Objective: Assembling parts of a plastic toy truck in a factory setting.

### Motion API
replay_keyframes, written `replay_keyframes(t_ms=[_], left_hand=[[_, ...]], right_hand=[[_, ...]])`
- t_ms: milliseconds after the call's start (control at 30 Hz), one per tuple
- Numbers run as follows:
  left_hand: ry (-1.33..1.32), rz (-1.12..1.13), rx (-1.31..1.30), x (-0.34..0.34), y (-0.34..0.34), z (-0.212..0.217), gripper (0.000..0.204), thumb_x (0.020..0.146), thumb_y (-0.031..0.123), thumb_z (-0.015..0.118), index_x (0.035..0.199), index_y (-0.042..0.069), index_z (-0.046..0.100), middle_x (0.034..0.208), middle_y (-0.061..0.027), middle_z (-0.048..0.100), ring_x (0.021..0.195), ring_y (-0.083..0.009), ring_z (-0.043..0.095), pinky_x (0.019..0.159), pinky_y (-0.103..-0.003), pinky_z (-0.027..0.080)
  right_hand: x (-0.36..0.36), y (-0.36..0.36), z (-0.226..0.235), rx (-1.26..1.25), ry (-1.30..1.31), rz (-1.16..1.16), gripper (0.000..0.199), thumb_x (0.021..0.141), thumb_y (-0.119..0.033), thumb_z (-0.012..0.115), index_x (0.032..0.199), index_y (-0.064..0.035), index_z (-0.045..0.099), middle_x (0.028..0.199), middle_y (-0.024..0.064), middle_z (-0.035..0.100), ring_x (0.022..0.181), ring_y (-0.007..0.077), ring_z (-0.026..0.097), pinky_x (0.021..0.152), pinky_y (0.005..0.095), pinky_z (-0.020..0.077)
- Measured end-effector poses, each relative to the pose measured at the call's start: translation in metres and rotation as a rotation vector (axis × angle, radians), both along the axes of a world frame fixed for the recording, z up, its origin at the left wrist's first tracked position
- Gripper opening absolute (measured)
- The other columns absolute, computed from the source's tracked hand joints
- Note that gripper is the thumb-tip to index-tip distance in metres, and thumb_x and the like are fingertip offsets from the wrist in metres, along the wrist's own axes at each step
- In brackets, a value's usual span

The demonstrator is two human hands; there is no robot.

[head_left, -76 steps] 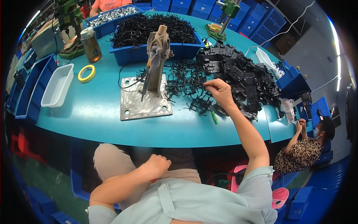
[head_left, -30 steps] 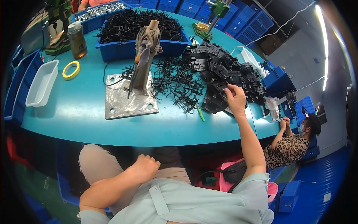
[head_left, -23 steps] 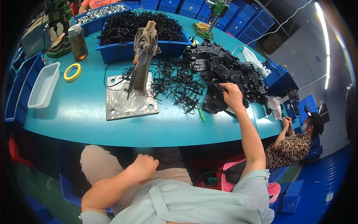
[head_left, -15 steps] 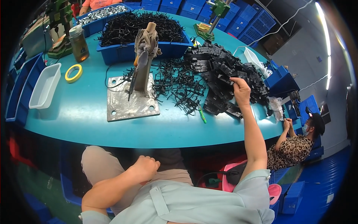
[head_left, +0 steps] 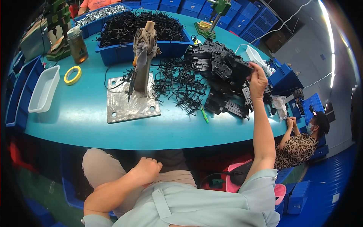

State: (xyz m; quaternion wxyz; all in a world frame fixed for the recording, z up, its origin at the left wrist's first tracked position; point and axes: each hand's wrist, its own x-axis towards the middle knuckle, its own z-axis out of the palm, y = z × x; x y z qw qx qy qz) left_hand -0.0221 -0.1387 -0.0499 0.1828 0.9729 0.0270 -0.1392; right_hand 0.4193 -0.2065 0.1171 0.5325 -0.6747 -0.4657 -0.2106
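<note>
My right hand pinches the edge of a flat black plastic part, lifted over the right side of a heap of similar black plastic parts. The held part is slightly blurred. My left hand is curled into a fist and rests on my lap, below the table edge; its palm side is hidden. Left of the heap lie many thin black branching pieces, spread loosely on the table. A green pen-like tool lies at their near end.
A metal post wrapped in cloth rises from a steel base plate. Behind it stands a blue bin of black pieces. Yellow tape, a bottle and a white tray sit left. A co-worker sits at right.
My right hand has moved up and to the right, raising a black plastic part from the heap. Several parts in the heap have shifted. My left hand stays put.
</note>
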Motion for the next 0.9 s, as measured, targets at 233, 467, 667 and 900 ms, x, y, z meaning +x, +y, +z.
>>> replay_keyframes(t_ms=[233, 467, 667, 900], left_hand=[[-0.01, 0.003, 0.004, 0.0, 0.001, 0.0, 0.027, 0.078, 0.028, 0.068, 0.091, 0.005, 0.062, 0.085, -0.0119, 0.063, 0.085, -0.0287, 0.062, 0.071, -0.041, 0.047], [-0.266, -0.044, -0.064, 0.003, 0.001, 0.008, 0.021, 0.078, 0.023, 0.067, 0.084, 0.004, 0.061, 0.08, -0.0112, 0.062, 0.077, -0.0273, 0.061, 0.067, -0.038, 0.046], [-0.385, 0.469, -0.969, 0.013, 0.008, 0.036, 0.035, 0.091, 0.021, 0.058, 0.119, 0.0, 0.057, 0.102, -0.0167, 0.065, 0.086, -0.0236, 0.064, 0.076, -0.033, 0.052], [-0.249, 0.772, -1.878, 0.012, 0.013, 0.061, 0.048, 0.096, 0.03, 0.053, 0.132, 0.001, 0.042, 0.112, -0.0116, 0.059, 0.092, -0.0202, 0.062, 0.076, -0.032, 0.053]], right_hand=[[-0.001, -0.01, 0.019, 0.371, 0.338, -0.048, 0.019, 0.091, -0.004, 0.053, 0.105, -0.0079, 0.066, 0.067, -0.0002, 0.055, 0.049, 0.0053, 0.045, 0.044, 0.0199, 0.0359], [-0.045, -0.022, -0.006, 0.423, 1.131, 0.228, 0.007, 0.094, -0.008, 0.05, 0.101, -0.0109, 0.051, 0.068, -0.0054, 0.046, 0.053, 0.0048, 0.042, 0.049, 0.022, 0.0395], [-0.101, -0.016, -0.053, 0.25, 1.493, 0.431, 0.005, 0.095, -0.007, 0.048, 0.099, -0.009, 0.05, 0.073, -0.0059, 0.048, 0.054, 0.0031, 0.041, 0.048, 0.0194, 0.0378], [-0.159, 0.005, -0.078, 0.019, 1.575, 0.593, 0.005, 0.095, -0.008, 0.049, 0.099, -0.0083, 0.051, 0.075, -0.005, 0.053, 0.057, 0.0033, 0.045, 0.05, 0.0203, 0.0399]])
